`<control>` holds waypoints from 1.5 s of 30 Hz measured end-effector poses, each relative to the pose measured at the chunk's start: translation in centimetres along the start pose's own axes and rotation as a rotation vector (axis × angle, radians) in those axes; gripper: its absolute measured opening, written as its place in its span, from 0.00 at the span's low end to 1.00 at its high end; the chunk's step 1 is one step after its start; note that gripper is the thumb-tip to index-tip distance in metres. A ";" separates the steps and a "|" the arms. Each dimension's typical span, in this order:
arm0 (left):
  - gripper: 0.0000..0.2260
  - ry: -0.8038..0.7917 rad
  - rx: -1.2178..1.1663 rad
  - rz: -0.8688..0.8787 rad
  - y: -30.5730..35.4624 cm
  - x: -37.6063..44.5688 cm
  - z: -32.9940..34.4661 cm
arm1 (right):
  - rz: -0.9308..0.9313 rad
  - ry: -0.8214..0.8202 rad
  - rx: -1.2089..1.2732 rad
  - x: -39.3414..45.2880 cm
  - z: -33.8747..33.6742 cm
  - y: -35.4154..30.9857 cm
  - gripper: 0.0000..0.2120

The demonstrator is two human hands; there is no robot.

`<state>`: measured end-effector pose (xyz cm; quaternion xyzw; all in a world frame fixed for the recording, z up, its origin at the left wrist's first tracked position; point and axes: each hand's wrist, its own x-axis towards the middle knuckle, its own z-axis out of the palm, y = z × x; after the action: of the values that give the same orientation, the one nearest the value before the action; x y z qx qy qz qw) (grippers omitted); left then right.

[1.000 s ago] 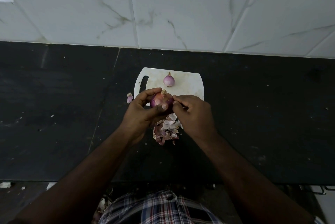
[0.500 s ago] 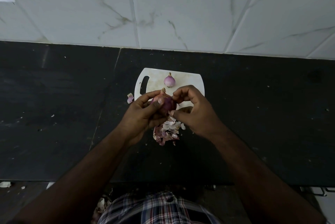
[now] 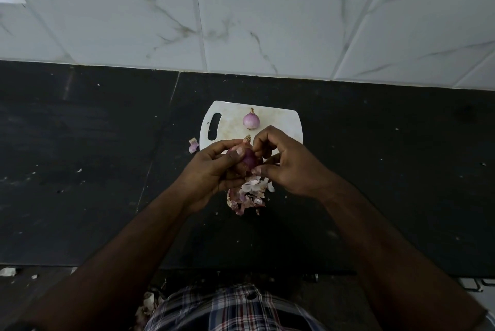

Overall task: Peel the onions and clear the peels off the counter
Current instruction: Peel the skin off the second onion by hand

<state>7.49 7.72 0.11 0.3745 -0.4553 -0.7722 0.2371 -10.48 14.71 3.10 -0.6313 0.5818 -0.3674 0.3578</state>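
Onion in hand: a red onion (image 3: 247, 158) sits between the two hands at frame centre, just above the near edge of the cutting board (image 3: 284, 123); its stem tip points to the upper frame.
Left hand (image 3: 211, 170): curled around the onion from the left, thumb across its front.
Right hand (image 3: 288, 163): fingertips pinch at skin on the onion's right side, nearest the stem.
Key relation: the onion's long axis runs up-down in the frame, so the loose skin probably strips downward toward the peel pile (image 3: 249, 194).
Peeled onion (image 3: 251, 119): rests on the board, above the hands.
Stray peel (image 3: 193, 145): on the desk (image 3: 80, 170), left of the board.
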 end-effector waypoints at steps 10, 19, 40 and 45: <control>0.18 0.056 -0.085 -0.045 0.1 -0.2 -0.7 | 0.043 0.138 -0.029 -0.5 0.0 1.1 0.13; 0.21 0.086 -0.085 0.002 -0.2 0.0 -0.2 | 0.036 0.294 -0.061 -0.3 1.8 0.4 0.12; 0.20 0.115 -0.117 0.021 -1.0 0.1 -0.4 | 0.156 0.478 -0.224 -0.1 2.2 1.9 0.09; 0.20 0.030 -0.110 -0.016 -1.5 -0.1 -0.5 | 0.200 0.451 -0.196 -0.1 2.1 2.9 0.09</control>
<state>7.94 8.22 -1.31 0.3762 -0.4053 -0.7922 0.2580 -9.96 14.63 -0.45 -0.5044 0.7392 -0.4036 0.1905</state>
